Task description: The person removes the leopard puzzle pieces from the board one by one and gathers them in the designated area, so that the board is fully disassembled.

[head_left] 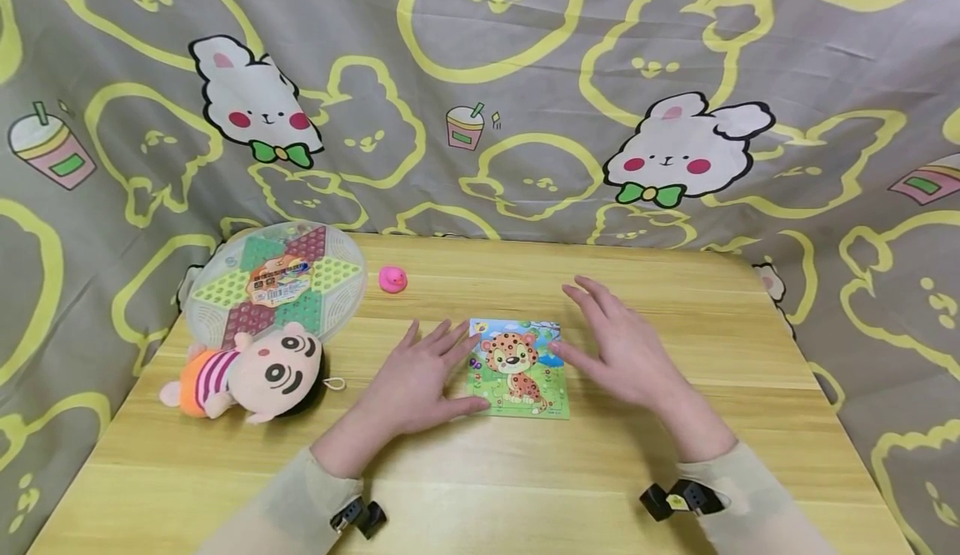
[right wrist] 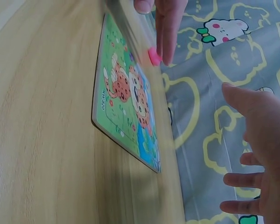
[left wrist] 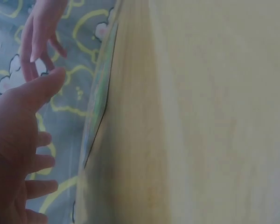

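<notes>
A small square jigsaw puzzle (head_left: 517, 372) with a spotted leopard cub on a green meadow lies on the wooden table, picture side up. In the head view my left hand (head_left: 423, 378) is at its left edge, fingers spread and thumb reaching over the lower left corner. My right hand (head_left: 618, 353) hovers off the puzzle's right edge, its fingers extended and thumb pointing at the upper right side. Between the hands, the puzzle (right wrist: 126, 93) shows its thin board edge in the right wrist view. Neither hand grips anything.
On the left a round Chinese checkers board (head_left: 277, 280) leans behind a plush doll (head_left: 255, 376) with striped clothes. A pink rubber duck (head_left: 392, 279) sits farther back. A grey patterned curtain (head_left: 525, 105) hangs around the table (head_left: 465, 488).
</notes>
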`<action>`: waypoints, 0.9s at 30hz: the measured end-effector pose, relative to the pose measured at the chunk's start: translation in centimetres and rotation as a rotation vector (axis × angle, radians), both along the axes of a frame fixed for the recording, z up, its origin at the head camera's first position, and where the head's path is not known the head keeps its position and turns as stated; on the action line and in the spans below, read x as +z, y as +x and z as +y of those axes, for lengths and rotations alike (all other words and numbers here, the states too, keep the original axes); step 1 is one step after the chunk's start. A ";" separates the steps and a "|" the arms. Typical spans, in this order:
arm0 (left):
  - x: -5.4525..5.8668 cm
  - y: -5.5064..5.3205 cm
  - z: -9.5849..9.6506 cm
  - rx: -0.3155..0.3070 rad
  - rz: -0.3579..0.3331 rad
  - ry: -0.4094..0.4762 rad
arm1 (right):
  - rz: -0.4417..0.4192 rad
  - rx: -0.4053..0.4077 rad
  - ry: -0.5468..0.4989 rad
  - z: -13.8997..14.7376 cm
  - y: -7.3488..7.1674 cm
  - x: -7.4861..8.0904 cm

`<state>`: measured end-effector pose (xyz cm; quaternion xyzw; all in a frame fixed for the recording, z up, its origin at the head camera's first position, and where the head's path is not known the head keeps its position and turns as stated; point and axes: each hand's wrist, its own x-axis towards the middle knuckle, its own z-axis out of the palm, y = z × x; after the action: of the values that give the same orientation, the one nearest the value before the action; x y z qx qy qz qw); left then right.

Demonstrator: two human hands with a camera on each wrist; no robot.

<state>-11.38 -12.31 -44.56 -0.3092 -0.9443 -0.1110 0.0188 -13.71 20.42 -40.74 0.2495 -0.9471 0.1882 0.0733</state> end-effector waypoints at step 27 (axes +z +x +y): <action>-1.1 0.4 2.2 -0.213 -0.209 0.047 | -0.058 0.051 -0.009 -1.3 -0.4 -0.3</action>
<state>-11.01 -10.10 -45.65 -0.3937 -0.9002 -0.1659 -0.0841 -14.13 19.10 -41.05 0.2674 -0.9413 0.2016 0.0421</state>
